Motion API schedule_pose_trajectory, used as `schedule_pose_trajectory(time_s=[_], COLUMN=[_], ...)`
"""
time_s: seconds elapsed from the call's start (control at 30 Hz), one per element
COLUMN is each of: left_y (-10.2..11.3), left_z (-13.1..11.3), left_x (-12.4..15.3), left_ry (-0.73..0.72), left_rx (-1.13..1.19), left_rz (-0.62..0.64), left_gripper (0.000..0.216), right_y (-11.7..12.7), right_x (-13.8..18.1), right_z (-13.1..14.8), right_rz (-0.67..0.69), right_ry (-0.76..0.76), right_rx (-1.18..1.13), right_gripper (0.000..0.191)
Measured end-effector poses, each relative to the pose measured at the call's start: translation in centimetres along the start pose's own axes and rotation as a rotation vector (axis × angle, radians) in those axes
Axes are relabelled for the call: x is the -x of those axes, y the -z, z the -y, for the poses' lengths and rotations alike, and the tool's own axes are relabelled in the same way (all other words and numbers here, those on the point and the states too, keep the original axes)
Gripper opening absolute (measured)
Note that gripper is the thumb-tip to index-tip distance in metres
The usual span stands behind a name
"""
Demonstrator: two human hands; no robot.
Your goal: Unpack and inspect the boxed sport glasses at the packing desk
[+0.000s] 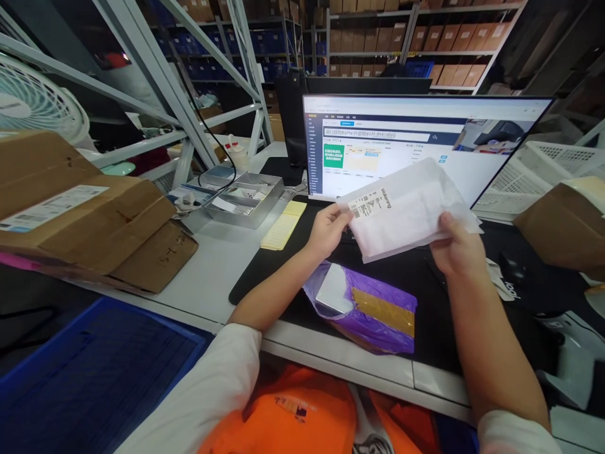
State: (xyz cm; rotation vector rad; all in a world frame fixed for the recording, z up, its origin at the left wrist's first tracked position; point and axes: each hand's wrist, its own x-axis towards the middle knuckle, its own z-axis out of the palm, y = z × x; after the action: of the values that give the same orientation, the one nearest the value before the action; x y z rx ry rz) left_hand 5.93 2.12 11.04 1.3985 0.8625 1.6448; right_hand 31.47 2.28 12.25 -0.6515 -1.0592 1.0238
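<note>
A white translucent packet (pixel 401 211) with a printed label is held up in front of the computer monitor (pixel 340 164). My left hand (pixel 329 228) pinches its left edge beside the label. On the other side, my right hand (pixel 458 249) grips the packet's lower right corner, thumb on top. Below the packet, a purple plastic-wrapped parcel (pixel 385 312) with brown tape lies on the black desk mat (pixel 265 277) near the desk's front edge. A white surface shows at the parcel's left end.
Left of the mat are a yellow notepad (pixel 283 226) and a grey divided tray (pixel 250 205). A cardboard box (pixel 94 214) stands at the desk's left end, above a blue crate (pixel 108 359). To the right lie a black mouse (pixel 513 268) and a barcode scanner (pixel 574 359).
</note>
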Motion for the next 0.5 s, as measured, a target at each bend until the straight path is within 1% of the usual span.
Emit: schedule_pose_trajectory(time_s=[0.07,0.13,0.17,0.27,0.33,0.37,0.43,0.5], left_y=[0.4,0.9,1.2,1.8,1.8,1.8,2.2,3.2], left_z=[0.0,-0.6,-1.1,-3.4,-4.6,-4.9,-4.8,-3.9], left_x=[-0.3,-0.4,-0.3,0.7,1.7,2.1,3.1,4.0], left_ry=[0.009,0.006,-0.005,-0.092,-0.148,-0.155,-0.128,-0.062], left_rx=[-0.04,-0.089,-0.119,-0.315,-0.478,-0.548,-0.67,-0.769], left_rz=[0.013,0.072,0.111,0.249,0.399,0.489,0.637,0.69], left_gripper=[0.046,0.051,0.05,0.039,0.031,0.027,0.023,0.025], right_y=[0.6,1.5,2.1,4.7,7.0,8.2,10.4,12.0], right_x=[-0.3,-0.7,-1.0,-1.9,-2.4,-2.7,-3.1,-3.4], right_z=[0.8,1.9,2.5,4.1,4.6,4.7,4.1,2.7], right_rz=[0.03,0.051,0.05,-0.004,-0.065,-0.087,-0.106,-0.055], right_ry=[0.012,0.047,0.07,0.138,0.123,0.071,-0.112,-0.348], right_rx=[0.052,0.061,0.053,0.047,0.099,0.151,0.273,0.363], right_gripper=[0.032,0.029,0.031,0.044,0.048,0.048,0.047,0.05])
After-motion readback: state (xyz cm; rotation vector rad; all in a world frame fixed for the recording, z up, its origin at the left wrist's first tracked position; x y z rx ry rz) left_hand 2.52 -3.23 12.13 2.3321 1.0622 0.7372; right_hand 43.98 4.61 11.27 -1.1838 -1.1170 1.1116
